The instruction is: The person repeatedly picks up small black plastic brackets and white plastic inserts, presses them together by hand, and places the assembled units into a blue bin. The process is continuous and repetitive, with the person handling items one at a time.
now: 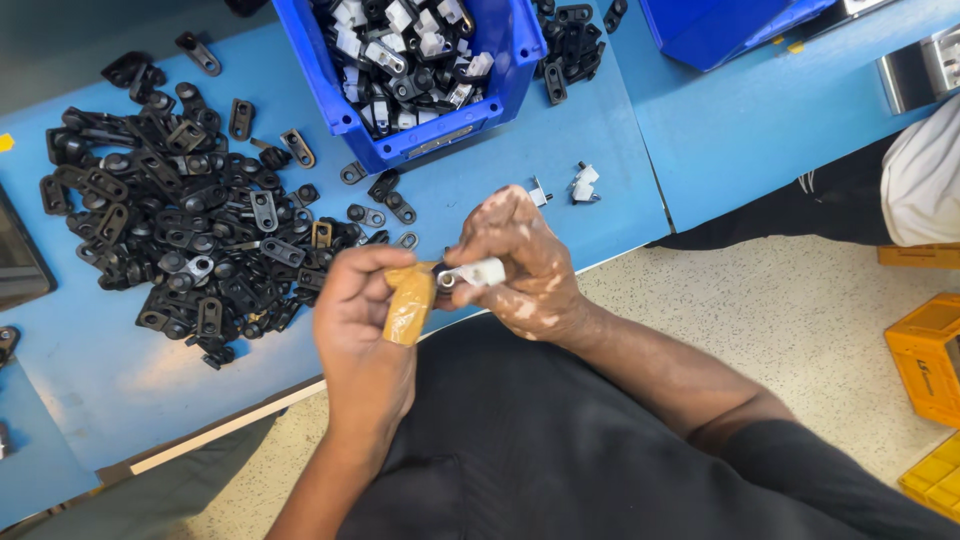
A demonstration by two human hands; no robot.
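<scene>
A blue table [600,150] carries a wide heap of small black parts [170,215], flat pieces with holes and loops, spread over its left half. At the top stands a blue bin [345,85] filled with joined black and white pieces, and a smaller pile of black parts [570,45] lies just beside its right wall. A second blue bin [720,25] sits at the upper right. Two small white clips [583,184] and a little metal pin [539,192] lie loose on the table just beyond the hands. Yellow crates [930,355] stand on the speckled floor at the right, and another person's dark leg and white garment [925,180] show at the right edge. Nothing lies between the hands and the loose clips.

The left hand [365,305] is closed, and its thumb, wrapped in tan tape [409,303], presses against a small black part that is mostly hidden between the fingers. The right hand [520,265] is closed too, pinching a white clip [478,272] against that black part. The clip is small, oblong and pale, with a metal ring showing at its left end where it meets the black part. Both pieces are held in the air over the near edge of the table, close to the person's body, well apart from the bin.
</scene>
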